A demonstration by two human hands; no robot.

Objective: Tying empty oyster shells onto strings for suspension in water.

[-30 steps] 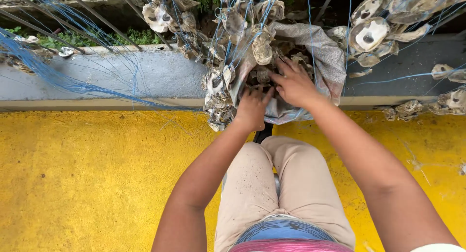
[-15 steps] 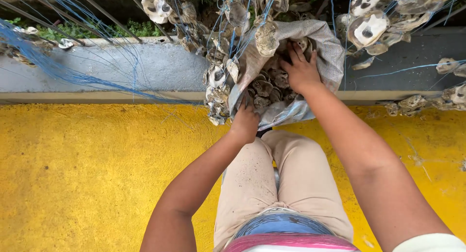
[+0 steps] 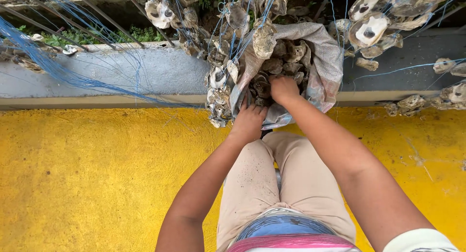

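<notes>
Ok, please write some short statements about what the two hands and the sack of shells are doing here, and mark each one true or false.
1. The right hand reaches into the open grey sack among the oyster shells. True.
2. The left hand rests flat on the yellow floor. False: it is at the sack's lower edge, beside the hanging string of shells.
3. Shells hang on blue lines around the sack. True.
4. The sack is tied shut. False: its mouth is open and shells show inside.
5. The person wears dark blue trousers. False: the trousers are light beige.
</notes>
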